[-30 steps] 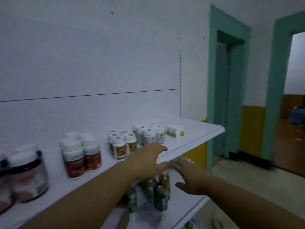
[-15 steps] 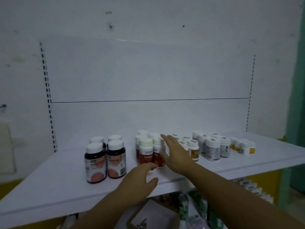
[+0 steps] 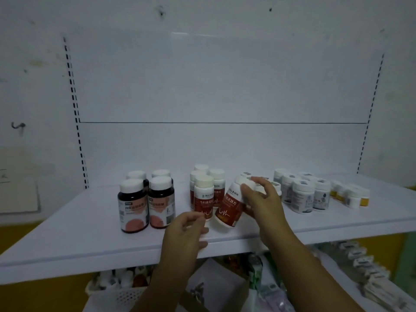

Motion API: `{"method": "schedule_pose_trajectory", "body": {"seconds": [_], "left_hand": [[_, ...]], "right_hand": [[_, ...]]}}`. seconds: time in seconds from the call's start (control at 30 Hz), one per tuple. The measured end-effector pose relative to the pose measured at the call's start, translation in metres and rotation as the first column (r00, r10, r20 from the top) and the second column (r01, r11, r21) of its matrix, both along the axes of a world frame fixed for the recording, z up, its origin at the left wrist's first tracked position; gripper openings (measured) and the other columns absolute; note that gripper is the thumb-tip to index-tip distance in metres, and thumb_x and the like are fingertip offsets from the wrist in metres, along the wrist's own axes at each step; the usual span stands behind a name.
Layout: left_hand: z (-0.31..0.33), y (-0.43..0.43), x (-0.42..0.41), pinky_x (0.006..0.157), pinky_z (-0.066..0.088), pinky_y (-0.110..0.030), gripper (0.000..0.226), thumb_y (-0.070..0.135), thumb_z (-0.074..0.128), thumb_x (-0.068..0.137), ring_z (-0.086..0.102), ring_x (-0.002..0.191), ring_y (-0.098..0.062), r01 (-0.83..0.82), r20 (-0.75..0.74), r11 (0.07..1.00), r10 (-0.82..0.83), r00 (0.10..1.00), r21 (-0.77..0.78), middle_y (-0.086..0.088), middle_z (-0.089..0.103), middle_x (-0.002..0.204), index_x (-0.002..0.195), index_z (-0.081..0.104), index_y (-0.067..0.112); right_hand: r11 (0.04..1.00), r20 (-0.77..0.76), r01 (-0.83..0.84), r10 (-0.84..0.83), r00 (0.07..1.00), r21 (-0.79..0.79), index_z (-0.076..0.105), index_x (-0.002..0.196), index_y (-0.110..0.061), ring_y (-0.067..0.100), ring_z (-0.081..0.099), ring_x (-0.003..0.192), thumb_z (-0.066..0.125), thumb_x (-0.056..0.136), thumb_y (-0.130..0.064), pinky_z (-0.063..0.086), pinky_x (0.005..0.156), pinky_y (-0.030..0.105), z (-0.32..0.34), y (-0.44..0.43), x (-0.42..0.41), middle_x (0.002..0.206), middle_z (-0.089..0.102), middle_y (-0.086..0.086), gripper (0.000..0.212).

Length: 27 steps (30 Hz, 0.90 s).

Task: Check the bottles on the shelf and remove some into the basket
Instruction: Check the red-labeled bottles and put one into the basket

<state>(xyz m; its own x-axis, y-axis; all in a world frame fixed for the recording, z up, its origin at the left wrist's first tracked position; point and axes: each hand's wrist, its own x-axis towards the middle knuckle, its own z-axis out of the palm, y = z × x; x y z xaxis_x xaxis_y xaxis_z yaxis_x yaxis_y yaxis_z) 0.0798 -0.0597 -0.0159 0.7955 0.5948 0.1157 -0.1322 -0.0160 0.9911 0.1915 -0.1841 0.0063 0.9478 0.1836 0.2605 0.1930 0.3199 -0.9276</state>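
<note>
On the white shelf (image 3: pixel 90 233) stand groups of bottles. My right hand (image 3: pixel 262 203) grips a red-labelled white bottle (image 3: pixel 228 207) and holds it tilted, its cap towards the right, just above the shelf. More red-labelled bottles (image 3: pixel 203 195) stand upright right behind it. My left hand (image 3: pixel 184 233) hovers over the shelf's front edge with loosely curled fingers, holding nothing, close to the foremost upright red bottle. A white basket (image 3: pixel 117 293) shows under the shelf at the lower left, partly hidden by the shelf and my left arm.
Dark bottles with white caps (image 3: pixel 146 203) stand left of the red ones. Grey-labelled white bottles (image 3: pixel 301 194) and small yellow jars (image 3: pixel 353 195) fill the right part. Below the shelf lie cans, packets and boxes (image 3: pixel 364 266).
The view has swung left to face the shelf squarely. My right hand has taken hold of a red-labelled bottle and tipped it off the shelf. My left hand has come near the front edge.
</note>
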Motion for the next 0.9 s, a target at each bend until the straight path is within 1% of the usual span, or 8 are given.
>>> {"method": "schedule_pose_trajectory", "body": {"seconds": [0.1, 0.17, 0.23, 0.33, 0.5, 0.6, 0.73, 0.9], "left_hand": [[-0.009, -0.006, -0.001, 0.086, 0.054, -0.044, 0.034, 0.034, 0.059, 0.082, 0.066, 0.101, -0.029, 0.214, 0.025, 0.92, -0.218, 0.976, -0.327, -0.013, 0.065, 0.114, 0.11, 0.057, 0.016], [-0.011, -0.012, -0.003, 0.081, 0.055, -0.049, 0.054, 0.039, 0.06, 0.071, 0.067, 0.096, -0.04, 0.354, 0.139, 0.699, -0.346, 0.928, -0.622, -0.024, 0.066, 0.111, 0.115, 0.052, 0.009], [-0.012, -0.015, -0.006, 0.069, 0.059, -0.047, 0.064, 0.038, 0.06, 0.066, 0.068, 0.089, -0.042, 0.389, 0.216, 0.561, -0.35, 0.912, -0.731, -0.029, 0.066, 0.108, 0.119, 0.05, 0.003], [-0.016, -0.011, -0.009, 0.062, 0.059, -0.043, 0.07, 0.037, 0.061, 0.068, 0.07, 0.082, -0.038, 0.399, 0.279, 0.467, -0.306, 0.91, -0.79, -0.028, 0.065, 0.111, 0.127, 0.047, 0.002], [-0.021, -0.007, -0.017, 0.062, 0.06, -0.042, 0.059, 0.033, 0.06, 0.07, 0.067, 0.091, -0.04, 0.403, 0.28, 0.453, -0.315, 0.907, -0.795, -0.028, 0.066, 0.11, 0.119, 0.05, 0.002], [-0.024, -0.01, -0.019, 0.06, 0.06, -0.038, 0.052, 0.028, 0.061, 0.068, 0.069, 0.089, -0.037, 0.404, 0.275, 0.557, -0.305, 0.912, -0.726, -0.026, 0.069, 0.104, 0.112, 0.053, 0.002], [-0.024, -0.017, -0.021, 0.067, 0.06, -0.036, 0.038, 0.019, 0.062, 0.067, 0.071, 0.09, -0.029, 0.377, 0.29, 0.71, -0.248, 0.924, -0.595, -0.016, 0.073, 0.097, 0.103, 0.06, 0.009], [-0.019, -0.018, -0.031, 0.06, 0.06, -0.037, 0.043, 0.044, 0.047, 0.085, 0.072, 0.078, -0.033, 0.431, 0.204, 0.571, -0.419, 0.885, -0.698, -0.021, 0.073, 0.093, 0.106, 0.056, 0.008]], "right_hand": [[0.991, -0.042, -0.13, 0.13, 0.991, 0.01, 0.056, 0.12, -0.021, 0.021, 0.065, 0.097, 0.061, 0.09, -0.02, 0.055, 0.07, 0.029, 0.0, -0.009, -0.02, 0.109, 0.065, 0.004, 0.031], [0.982, -0.042, -0.19, 0.19, 0.981, -0.001, 0.058, 0.119, -0.02, 0.022, 0.067, 0.097, 0.062, 0.088, -0.022, 0.055, 0.069, 0.03, -0.002, -0.008, -0.03, 0.109, 0.068, 0.005, 0.031], [0.981, -0.043, -0.194, 0.194, 0.98, -0.004, 0.061, 0.115, -0.021, 0.023, 0.068, 0.096, 0.066, 0.085, -0.022, 0.055, 0.07, 0.031, -0.004, -0.007, -0.035, 0.109, 0.069, 0.006, 0.03], [0.979, -0.075, -0.202, 0.202, 0.976, 0.016, 0.062, 0.112, -0.02, 0.026, 0.069, 0.095, 0.07, 0.08, -0.019, 0.056, 0.071, 0.033, -0.004, -0.008, -0.039, 0.112, 0.067, 0.01, 0.033], [0.963, -0.122, -0.257, 0.266, 0.956, 0.086, 0.06, 0.115, -0.017, 0.025, 0.069, 0.093, 0.064, 0.084, -0.013, 0.055, 0.066, 0.032, -0.008, -0.012, -0.045, 0.108, 0.069, 0.012, 0.031], [0.972, -0.103, -0.225, 0.23, 0.968, 0.065, 0.059, 0.118, -0.023, 0.02, 0.064, 0.099, 0.059, 0.089, -0.022, 0.053, 0.072, 0.031, -0.012, -0.008, -0.051, 0.112, 0.067, 0.005, 0.029], [0.986, -0.058, -0.165, 0.164, 0.985, -0.012, 0.053, 0.127, -0.03, 0.015, 0.059, 0.107, 0.06, 0.081, -0.043, 0.053, 0.08, 0.03, -0.014, -0.003, -0.06, 0.118, 0.062, -0.004, 0.049], [0.985, -0.058, -0.169, 0.171, 0.984, 0.039, 0.057, 0.123, -0.027, 0.018, 0.06, 0.107, 0.061, 0.079, -0.035, 0.052, 0.076, 0.03, -0.01, -0.006, -0.063, 0.116, 0.065, -0.001, 0.045]]}}
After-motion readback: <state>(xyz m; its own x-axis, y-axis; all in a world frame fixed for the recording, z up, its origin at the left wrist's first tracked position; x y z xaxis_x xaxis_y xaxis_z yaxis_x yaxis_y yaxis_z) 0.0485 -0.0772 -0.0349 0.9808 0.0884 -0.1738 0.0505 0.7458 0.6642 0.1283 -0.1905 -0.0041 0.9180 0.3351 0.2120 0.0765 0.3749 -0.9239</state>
